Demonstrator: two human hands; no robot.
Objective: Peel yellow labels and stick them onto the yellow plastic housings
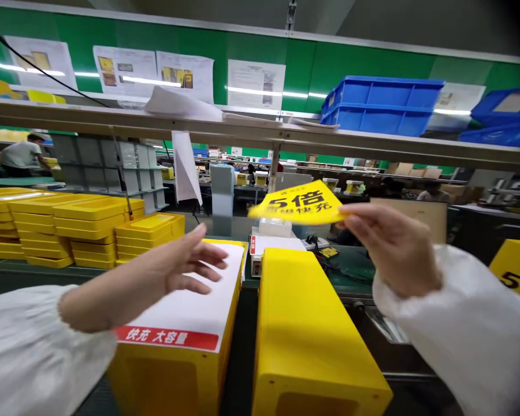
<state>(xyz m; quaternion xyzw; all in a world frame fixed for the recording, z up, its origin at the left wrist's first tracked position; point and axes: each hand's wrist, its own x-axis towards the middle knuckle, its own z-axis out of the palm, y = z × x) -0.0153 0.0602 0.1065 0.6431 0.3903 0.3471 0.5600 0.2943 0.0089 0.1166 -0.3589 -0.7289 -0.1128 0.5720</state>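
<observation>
Pinched between the thumb and fingers of my right hand (387, 240) is a yellow printed sheet (299, 205) with black lettering. It hangs in the air above the far end of a long yellow case (309, 312). My left hand (190, 263) holds nothing, its fingers apart, over a second yellow case (156, 381) to the left. On top of that case lies a white sheet (195, 306) with a red printed band along its near edge. My left forearm covers part of this sheet.
Stacks of yellow trays (86, 222) stand at the left on the dark bench. Blue bins (379, 107) sit on the shelf (251, 130) above. Cables (342, 268) lie behind the right case. A person (23, 156) is in the left background. Another lettered yellow piece (517, 268) is at the right edge.
</observation>
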